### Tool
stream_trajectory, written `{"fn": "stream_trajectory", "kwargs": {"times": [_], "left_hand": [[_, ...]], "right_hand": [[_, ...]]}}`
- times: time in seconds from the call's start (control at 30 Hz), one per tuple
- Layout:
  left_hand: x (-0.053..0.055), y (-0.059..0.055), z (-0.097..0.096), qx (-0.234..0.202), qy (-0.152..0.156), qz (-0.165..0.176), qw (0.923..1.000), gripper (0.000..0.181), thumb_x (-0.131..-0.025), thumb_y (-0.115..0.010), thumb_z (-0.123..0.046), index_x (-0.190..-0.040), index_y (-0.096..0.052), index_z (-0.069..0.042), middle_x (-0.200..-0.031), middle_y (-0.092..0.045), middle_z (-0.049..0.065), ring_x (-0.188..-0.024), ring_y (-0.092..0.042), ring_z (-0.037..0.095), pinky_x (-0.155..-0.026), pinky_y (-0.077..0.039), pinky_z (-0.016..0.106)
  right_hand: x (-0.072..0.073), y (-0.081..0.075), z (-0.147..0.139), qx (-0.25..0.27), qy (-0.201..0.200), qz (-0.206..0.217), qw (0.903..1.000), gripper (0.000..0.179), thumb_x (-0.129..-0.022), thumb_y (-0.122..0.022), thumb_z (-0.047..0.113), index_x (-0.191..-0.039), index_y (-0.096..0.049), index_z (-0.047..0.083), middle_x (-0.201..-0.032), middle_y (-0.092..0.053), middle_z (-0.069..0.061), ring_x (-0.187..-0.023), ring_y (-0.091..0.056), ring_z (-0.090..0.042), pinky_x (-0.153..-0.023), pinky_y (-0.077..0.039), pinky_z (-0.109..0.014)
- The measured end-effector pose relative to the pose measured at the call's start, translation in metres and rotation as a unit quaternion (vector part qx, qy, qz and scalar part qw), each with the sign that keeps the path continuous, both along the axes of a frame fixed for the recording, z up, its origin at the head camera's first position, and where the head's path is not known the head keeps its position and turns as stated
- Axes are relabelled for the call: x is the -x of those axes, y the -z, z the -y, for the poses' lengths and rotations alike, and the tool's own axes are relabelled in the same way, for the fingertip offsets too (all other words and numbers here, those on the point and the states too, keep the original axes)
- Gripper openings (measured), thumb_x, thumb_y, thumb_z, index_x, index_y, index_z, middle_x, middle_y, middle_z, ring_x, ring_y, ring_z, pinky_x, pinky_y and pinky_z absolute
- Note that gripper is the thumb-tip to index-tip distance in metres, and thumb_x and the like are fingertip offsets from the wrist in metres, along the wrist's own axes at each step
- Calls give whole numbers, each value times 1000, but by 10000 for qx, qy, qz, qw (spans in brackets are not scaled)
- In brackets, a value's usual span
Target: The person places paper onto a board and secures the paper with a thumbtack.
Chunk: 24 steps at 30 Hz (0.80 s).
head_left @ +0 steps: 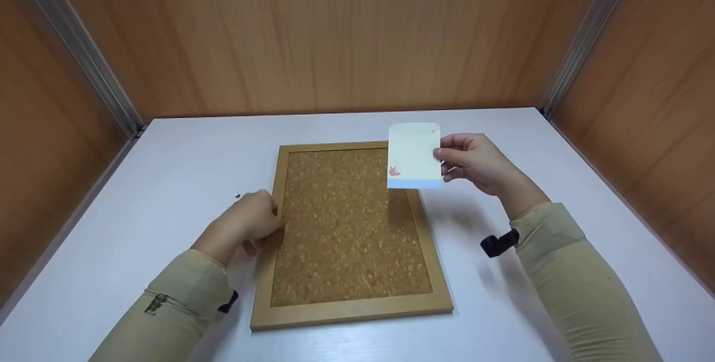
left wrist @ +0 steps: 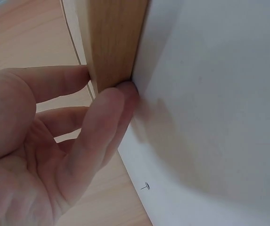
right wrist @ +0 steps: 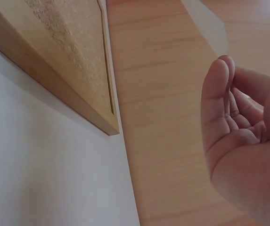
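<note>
A framed cork board (head_left: 349,228) lies flat on the white table. My left hand (head_left: 251,219) grips the left side of its wooden frame (left wrist: 113,42), with fingertips at the frame's lower edge in the left wrist view. Over the board's far right corner, my right hand (head_left: 475,161) pinches a note sheet (head_left: 413,152) by its right edge between thumb and fingers. The sheet is pale, with a light blue strip along the bottom and a small pink print in the lower left corner. In the right wrist view the sheet (right wrist: 208,26) shows nearly edge-on above the fingertips.
Just beyond my left hand, a small metal thumbtack (head_left: 237,195) lies on the table (head_left: 184,161); the left wrist view shows the thumbtack (left wrist: 146,186) with its point sideways. Wood-grain panels (head_left: 335,38) enclose the table at the back and both sides.
</note>
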State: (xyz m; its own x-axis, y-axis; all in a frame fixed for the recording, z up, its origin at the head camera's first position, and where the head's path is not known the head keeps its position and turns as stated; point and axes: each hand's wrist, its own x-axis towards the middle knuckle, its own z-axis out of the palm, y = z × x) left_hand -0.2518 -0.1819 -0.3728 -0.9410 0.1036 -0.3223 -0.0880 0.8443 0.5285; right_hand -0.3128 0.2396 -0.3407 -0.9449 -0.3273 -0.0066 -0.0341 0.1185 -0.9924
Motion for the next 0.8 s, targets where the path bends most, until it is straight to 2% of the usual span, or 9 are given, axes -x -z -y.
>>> {"fn": "stream_trajectory", "kwargs": {"times": [0.17, 0.43, 0.8], "left_hand": [[0, -1, -1, 47, 12, -31, 10000, 17, -97, -57, -9, -85, -62, 1, -73, -65, 19, -56, -67, 27, -46, -59, 38], [-1, -1, -3, 158, 1, -90, 9998, 13, -98, -58, -10, -95, -60, 3, -77, -62, 17, -57, -67, 26, -46, -59, 36], [2, 0, -4, 239, 92, -136, 9996, 21, -95, -59, -10, -79, -65, 1, -70, -64, 17, -54, -66, 25, -46, -58, 36]], "right_hand": [[2, 4, 12, -207, -200, 63, 9996, 27, -98, -68, 10, -118, -62, -7, -95, -61, -11, -71, -63, -17, -65, -60, -29], [4, 19, 33, -691, -323, 503, 9958, 28, -96, -68, 7, -121, -61, -6, -91, -65, -11, -69, -64, -16, -64, -61, -30], [3, 30, 47, -1440, -492, 731, 9856, 26, -96, -68, 9, -119, -65, -3, -81, -65, -9, -64, -63, -15, -62, -60, -29]]}}
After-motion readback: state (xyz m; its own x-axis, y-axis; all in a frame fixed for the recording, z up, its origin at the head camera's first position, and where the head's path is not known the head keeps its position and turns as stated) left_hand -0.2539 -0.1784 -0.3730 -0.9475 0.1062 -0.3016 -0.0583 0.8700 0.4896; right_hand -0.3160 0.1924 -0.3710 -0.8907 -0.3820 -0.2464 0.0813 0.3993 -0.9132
